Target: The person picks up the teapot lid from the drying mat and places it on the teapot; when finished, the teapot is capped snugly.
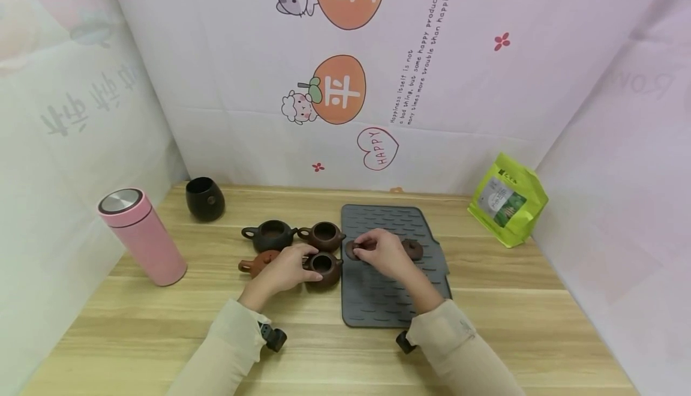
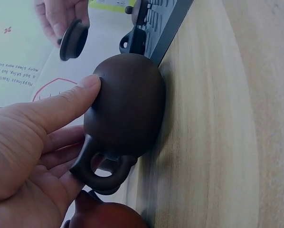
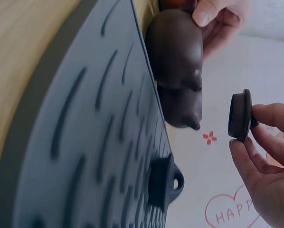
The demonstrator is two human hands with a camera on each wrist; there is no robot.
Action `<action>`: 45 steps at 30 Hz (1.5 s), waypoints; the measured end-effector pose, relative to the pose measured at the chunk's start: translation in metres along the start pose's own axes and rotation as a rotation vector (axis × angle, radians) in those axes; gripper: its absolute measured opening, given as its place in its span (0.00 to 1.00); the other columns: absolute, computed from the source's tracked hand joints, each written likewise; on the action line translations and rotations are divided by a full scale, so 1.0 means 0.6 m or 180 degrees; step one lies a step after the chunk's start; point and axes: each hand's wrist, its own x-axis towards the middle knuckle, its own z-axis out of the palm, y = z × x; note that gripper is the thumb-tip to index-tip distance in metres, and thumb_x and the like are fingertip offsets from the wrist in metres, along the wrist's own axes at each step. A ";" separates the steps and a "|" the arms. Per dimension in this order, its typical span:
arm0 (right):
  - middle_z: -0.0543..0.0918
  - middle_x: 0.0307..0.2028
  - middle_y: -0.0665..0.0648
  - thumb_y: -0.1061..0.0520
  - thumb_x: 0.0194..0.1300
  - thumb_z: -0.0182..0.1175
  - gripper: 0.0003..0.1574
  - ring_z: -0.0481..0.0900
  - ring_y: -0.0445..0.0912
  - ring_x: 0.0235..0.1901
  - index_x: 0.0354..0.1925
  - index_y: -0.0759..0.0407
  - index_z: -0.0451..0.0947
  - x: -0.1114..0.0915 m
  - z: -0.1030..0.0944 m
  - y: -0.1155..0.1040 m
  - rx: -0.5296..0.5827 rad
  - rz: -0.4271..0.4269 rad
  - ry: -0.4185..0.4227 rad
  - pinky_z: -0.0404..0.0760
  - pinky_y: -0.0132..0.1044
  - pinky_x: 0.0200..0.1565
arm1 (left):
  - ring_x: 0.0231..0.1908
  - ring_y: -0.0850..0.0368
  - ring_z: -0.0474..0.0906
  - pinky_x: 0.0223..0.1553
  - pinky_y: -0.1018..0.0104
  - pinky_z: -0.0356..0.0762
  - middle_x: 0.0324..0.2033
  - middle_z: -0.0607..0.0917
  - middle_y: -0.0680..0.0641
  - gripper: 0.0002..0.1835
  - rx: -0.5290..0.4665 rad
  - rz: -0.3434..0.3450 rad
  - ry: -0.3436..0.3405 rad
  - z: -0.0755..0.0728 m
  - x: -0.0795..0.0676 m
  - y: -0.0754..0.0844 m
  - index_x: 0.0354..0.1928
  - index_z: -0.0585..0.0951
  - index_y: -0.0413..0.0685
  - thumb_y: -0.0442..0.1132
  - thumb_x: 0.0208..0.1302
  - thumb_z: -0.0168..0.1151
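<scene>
My left hand (image 1: 285, 271) holds a dark brown teapot (image 1: 328, 279) at its rim, the thumb on the near side. This teapot (image 2: 125, 104) stands lidless on the table. Between thumb and fingers my right hand (image 1: 386, 254) pinches a dark brown teapot lid (image 3: 240, 115) by its knob, held in the air above the grey mat (image 1: 372, 306). Right behind the held teapot are another lidless brown teapot (image 1: 326, 243) and a black one (image 1: 270, 243). A reddish-brown teapot (image 1: 264, 259) sits partly hidden by the left hand.
On the mat lie a brown lid (image 1: 413, 249) and a dark lid with a loop (image 3: 164, 184). A black cup (image 1: 205, 201) and a pink flask (image 1: 148, 243) stand at left. A green pouch (image 1: 508, 201) leans at the back right.
</scene>
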 end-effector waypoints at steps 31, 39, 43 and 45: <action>0.81 0.42 0.54 0.59 0.63 0.67 0.07 0.80 0.45 0.37 0.42 0.56 0.86 0.026 0.094 -0.039 -0.0341 -0.0532 -0.0282 0.80 0.33 0.35 | 0.53 0.49 0.76 0.51 0.55 0.75 0.53 0.80 0.44 0.29 -0.0019 0.0032 0.0032 0.002 0.004 -0.001 0.57 0.78 0.39 0.41 0.55 0.75; 0.80 0.43 0.53 0.59 0.63 0.68 0.07 0.77 0.43 0.35 0.41 0.55 0.85 0.024 0.100 -0.039 -0.0390 -0.0494 -0.0287 0.78 0.33 0.33 | 0.56 0.48 0.74 0.53 0.54 0.74 0.55 0.79 0.43 0.29 -0.0019 0.0019 0.0022 0.002 0.003 -0.001 0.58 0.78 0.38 0.41 0.56 0.75; 0.80 0.43 0.53 0.58 0.63 0.67 0.07 0.77 0.43 0.36 0.41 0.54 0.85 0.023 0.101 -0.038 -0.0411 -0.0482 -0.0286 0.78 0.34 0.34 | 0.56 0.47 0.74 0.53 0.54 0.74 0.55 0.79 0.42 0.29 -0.0043 0.0023 0.0015 0.002 0.002 -0.002 0.58 0.78 0.38 0.41 0.56 0.75; 0.80 0.43 0.52 0.58 0.64 0.67 0.07 0.77 0.43 0.36 0.41 0.54 0.85 0.023 0.102 -0.038 -0.0417 -0.0473 -0.0285 0.78 0.34 0.34 | 0.56 0.47 0.74 0.53 0.54 0.74 0.55 0.79 0.42 0.29 -0.0048 0.0032 0.0020 0.002 0.002 -0.002 0.58 0.78 0.38 0.41 0.56 0.75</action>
